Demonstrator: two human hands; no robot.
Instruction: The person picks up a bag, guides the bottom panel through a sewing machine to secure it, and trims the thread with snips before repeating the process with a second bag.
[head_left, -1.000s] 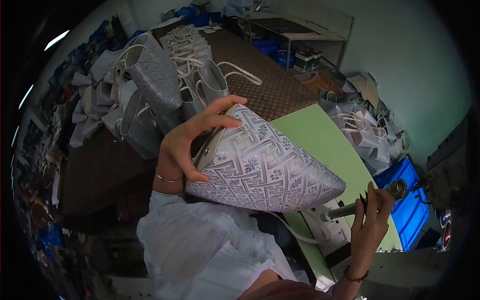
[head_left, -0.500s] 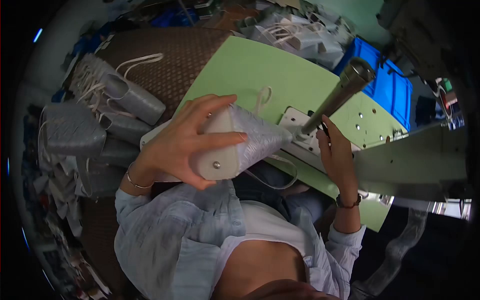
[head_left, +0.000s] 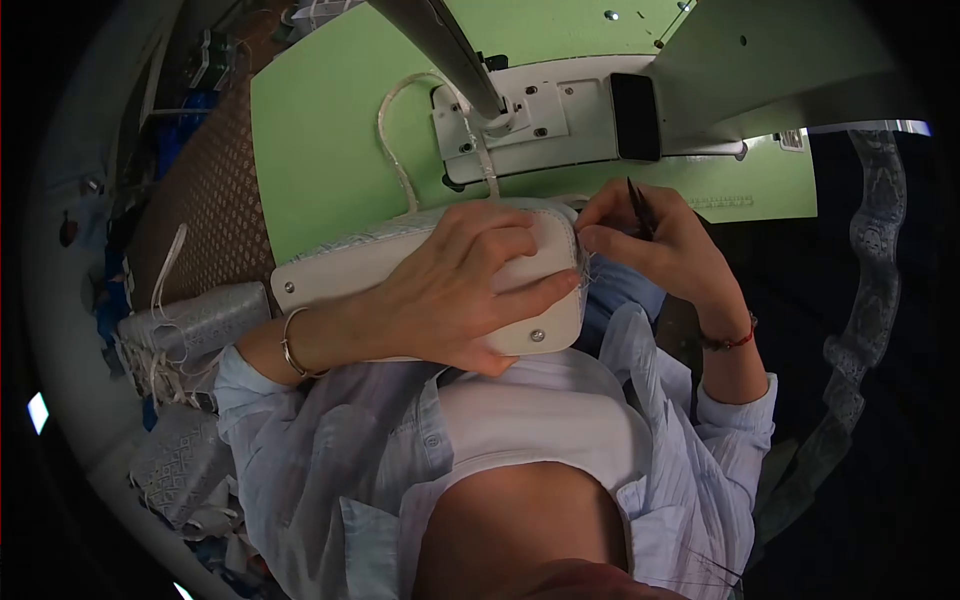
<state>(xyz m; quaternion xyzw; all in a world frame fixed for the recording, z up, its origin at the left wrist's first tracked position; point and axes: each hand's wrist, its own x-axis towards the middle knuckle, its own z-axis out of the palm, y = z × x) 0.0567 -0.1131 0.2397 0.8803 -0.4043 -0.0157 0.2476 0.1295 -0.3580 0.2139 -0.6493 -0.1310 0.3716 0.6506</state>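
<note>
A grey patterned bag (head_left: 330,272) with a pale base panel and rivets lies across my lap, its base turned up. My left hand (head_left: 470,285) presses flat on that base and grips its right end. My right hand (head_left: 655,245) pinches a thin dark tool (head_left: 637,210) at the bag's right corner, where loose threads stick out. A white handle strap (head_left: 400,140) loops from the bag up over the green table.
The green table (head_left: 320,120) holds a white machine base (head_left: 540,115) with a metal post (head_left: 450,50). Several finished grey bags (head_left: 190,320) lie at the left on a brown patterned surface (head_left: 205,190). A lace strip (head_left: 870,300) hangs at the right.
The bag came down from in front of me onto my lap, base up. My view dropped towards my lap. My right hand left the metal post and went to the bag's corner.
</note>
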